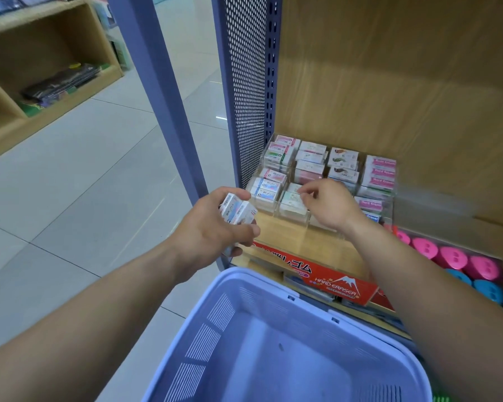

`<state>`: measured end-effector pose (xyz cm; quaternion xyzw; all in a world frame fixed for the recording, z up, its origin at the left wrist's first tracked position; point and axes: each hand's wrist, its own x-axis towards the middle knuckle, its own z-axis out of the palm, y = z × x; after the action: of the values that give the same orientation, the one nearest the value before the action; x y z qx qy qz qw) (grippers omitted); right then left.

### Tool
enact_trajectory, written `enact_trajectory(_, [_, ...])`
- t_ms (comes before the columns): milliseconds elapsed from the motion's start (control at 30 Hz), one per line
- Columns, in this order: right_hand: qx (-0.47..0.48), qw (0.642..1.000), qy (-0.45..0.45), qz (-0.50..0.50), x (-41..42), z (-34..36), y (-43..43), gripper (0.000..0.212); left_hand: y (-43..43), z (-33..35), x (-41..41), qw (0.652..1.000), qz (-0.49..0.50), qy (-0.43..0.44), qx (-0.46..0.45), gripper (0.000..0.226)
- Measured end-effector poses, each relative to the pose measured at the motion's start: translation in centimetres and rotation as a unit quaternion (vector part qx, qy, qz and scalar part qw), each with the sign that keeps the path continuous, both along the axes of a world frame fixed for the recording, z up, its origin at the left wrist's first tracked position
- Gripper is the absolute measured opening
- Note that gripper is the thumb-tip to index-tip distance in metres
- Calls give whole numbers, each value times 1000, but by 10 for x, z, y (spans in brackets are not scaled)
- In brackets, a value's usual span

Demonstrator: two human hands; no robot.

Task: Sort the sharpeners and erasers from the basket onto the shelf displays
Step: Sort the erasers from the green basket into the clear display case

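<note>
On wooden shelf point(325, 250): clear eraser display point(389, 204) | tiled floor point(99, 184) | cubby point(55, 53) contents unclear

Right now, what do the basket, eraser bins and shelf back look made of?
Basket: lavender moulded plastic, matte, slotted walls. Eraser bins: clear acrylic probably; contents show through. Shelf back: wood-grain board, likely laminate, matte.

You've got open air above and in front of the acrylic eraser display point(265, 206); perforated side panel point(244, 97) walls off its left, wooden back panel point(389, 82) closes the rear. A bare strip of shelf board point(288, 239) runs between the display and the red Hard Eraser box point(336, 278) at the edge. The basket point(262, 278) rim sits just under that edge, and pink and blue sharpeners point(453, 256) crowd the right.
</note>
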<state>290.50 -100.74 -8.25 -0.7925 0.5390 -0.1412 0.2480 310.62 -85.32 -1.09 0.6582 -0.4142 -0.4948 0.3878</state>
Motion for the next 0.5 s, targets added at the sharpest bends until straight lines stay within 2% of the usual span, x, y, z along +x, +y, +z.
enact_trajectory(100, [-13,991,-132,-8,-3,25,26,16,1,3,-3,1000,-18,9,-2,53])
enact_trajectory(200, [137,948,-283,52,1,58,64,12,2,8,-9,1000,-25,12,-10,54])
enact_trajectory(300, [191,925,-311,103,3,76,88,13,5,13,-18,999,-35,35,-24,54])
enact_trajectory(433, [229,918,-307,105,0,85,96,6,10,18,-30,997,-61,37,-35,54])
enact_trajectory(500, [271,900,-327,94,-6,87,97,5,13,22,-33,996,-61,41,-43,53])
